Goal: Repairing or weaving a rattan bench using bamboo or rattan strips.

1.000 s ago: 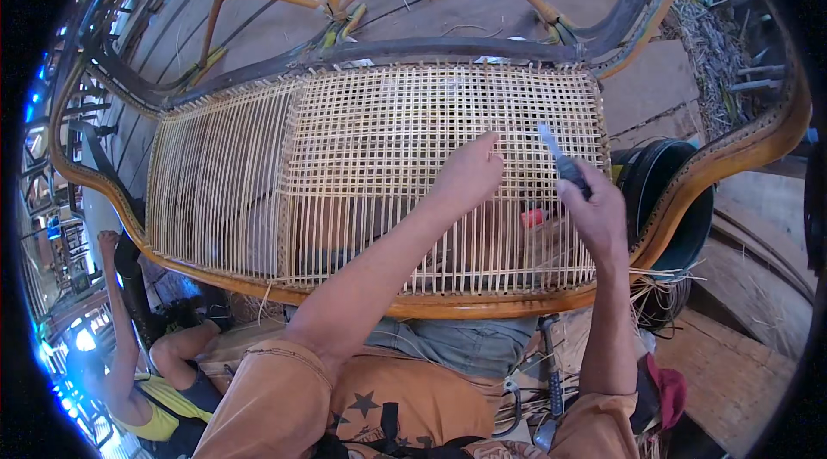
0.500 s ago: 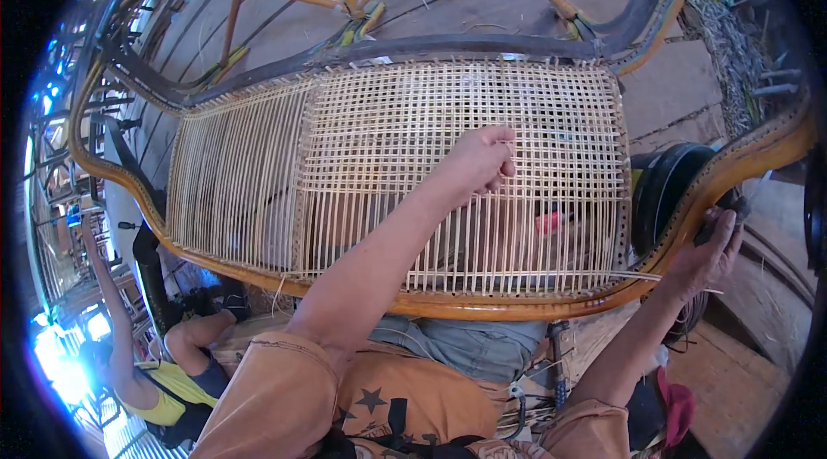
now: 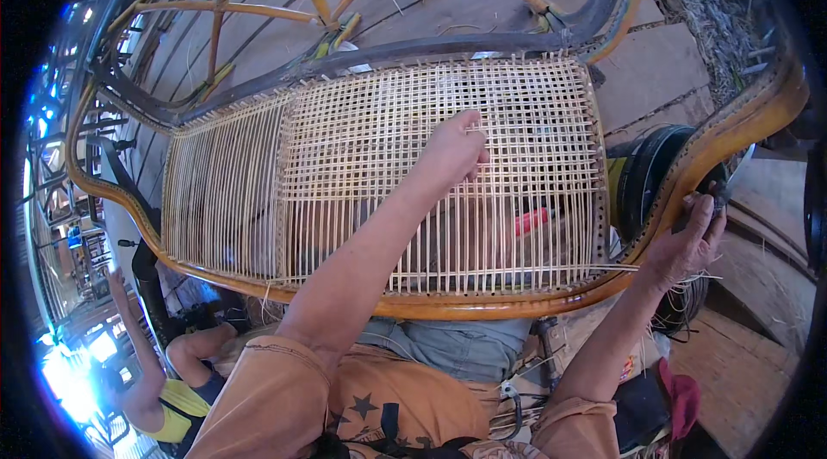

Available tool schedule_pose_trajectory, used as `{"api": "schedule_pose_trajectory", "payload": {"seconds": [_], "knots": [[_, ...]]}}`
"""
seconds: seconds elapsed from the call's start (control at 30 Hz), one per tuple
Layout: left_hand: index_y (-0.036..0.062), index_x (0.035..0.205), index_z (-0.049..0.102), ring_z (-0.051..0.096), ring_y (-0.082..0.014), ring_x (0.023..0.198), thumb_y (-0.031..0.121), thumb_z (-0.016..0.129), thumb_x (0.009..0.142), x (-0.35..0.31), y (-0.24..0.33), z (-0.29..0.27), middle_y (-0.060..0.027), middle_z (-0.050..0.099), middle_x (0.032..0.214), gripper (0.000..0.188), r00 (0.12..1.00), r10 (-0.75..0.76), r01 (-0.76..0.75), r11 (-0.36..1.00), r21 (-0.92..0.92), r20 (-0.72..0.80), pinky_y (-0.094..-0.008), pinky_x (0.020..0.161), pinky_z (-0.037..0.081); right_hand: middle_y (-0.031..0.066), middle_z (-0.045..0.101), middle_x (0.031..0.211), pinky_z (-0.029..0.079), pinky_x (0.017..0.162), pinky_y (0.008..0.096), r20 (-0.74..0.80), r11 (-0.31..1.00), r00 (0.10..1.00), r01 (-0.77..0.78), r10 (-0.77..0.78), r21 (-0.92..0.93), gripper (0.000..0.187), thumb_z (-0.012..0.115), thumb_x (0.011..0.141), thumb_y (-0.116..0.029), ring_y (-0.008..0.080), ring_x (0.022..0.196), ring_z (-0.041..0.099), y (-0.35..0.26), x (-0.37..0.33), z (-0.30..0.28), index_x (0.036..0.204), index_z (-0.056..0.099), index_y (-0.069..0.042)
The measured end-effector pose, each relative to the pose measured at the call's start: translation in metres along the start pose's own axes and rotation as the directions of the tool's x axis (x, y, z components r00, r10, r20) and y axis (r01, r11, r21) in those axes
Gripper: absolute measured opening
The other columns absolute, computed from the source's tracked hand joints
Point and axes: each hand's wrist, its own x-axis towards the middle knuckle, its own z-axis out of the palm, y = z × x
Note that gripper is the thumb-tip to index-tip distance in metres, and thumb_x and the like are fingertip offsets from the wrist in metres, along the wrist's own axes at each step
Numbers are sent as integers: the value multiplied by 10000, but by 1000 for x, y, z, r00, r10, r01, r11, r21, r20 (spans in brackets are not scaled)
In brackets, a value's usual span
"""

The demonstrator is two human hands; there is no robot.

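A cane seat panel (image 3: 517,114) spans a curved rattan frame (image 3: 482,307). Its upper right part is an open criss-cross weave. Over that weave is my left hand (image 3: 454,151), closed with the fingers curled in; whether a strand is pinched in them cannot be made out. At the frame's right end my right hand (image 3: 687,245) is closed around a small dark thing (image 3: 711,188), mostly hidden by the fingers. Loose cane strands (image 3: 616,267) run from the panel's near right corner to my right wrist.
A black round container (image 3: 650,175) stands beside the panel, inside the frame's right bend. Under the strands lies a red object (image 3: 531,220). Fibre scraps (image 3: 706,37) are heaped at the far right. Another person (image 3: 168,403) sits at the lower left, one arm raised.
The whole scene has shifted a little to the left in view. Both hands keep nearly the same places against the panel and frame.
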Motion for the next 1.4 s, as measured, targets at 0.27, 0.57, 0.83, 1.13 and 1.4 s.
{"api": "schedule_pose_trajectory", "payload": {"seconds": [0.27, 0.57, 0.83, 1.13, 1.4], "knots": [[-14, 1371, 379, 491, -89, 527, 87, 440, 830, -12, -1, 11, -54, 589, 733, 554, 998, 56, -58, 996, 74, 25, -230, 496, 421, 28, 607, 831, 429, 744, 241, 1, 998, 1000, -16, 16, 55, 247, 596, 919, -209, 105, 768, 542, -4, -3, 1, 1041, 577, 5], [-11, 1331, 445, 505, -90, 539, 90, 435, 836, -24, -2, 34, -42, 593, 742, 505, 981, -7, 12, 1000, -22, 193, -228, 518, 438, -29, 554, 803, 383, 641, 190, 291, 977, 954, -5, 68, -211, 310, 585, 920, -194, 51, 732, 477, -20, -42, -27, 1163, 578, -2], [-23, 1354, 411, 502, -86, 539, 100, 416, 861, -31, 2, 40, -46, 587, 728, 508, 977, 45, -57, 997, 53, 208, -228, 510, 438, 30, 596, 948, 443, 768, 239, 480, 934, 813, -204, 329, -294, 352, 641, 863, -143, 104, 838, 539, -30, -41, -20, 1178, 565, -4], [-3, 1408, 317, 579, -134, 584, 157, 435, 908, -60, -13, 38, -93, 644, 750, 539, 974, 4, -20, 997, 70, 226, -289, 577, 486, 81, 642, 912, 481, 725, 282, 699, 823, 461, -140, 547, -551, 393, 658, 826, -185, 140, 783, 584, -28, -67, 0, 1180, 579, -32], [-11, 1409, 305, 581, -140, 556, 123, 449, 874, -48, -16, 43, -104, 638, 741, 570, 970, -3, -32, 990, 139, 243, -288, 533, 482, 75, 641, 902, 478, 741, 278, 698, 819, 486, -68, 526, -570, 388, 653, 832, -185, 131, 788, 577, -21, -77, 3, 1177, 580, -24]]}}
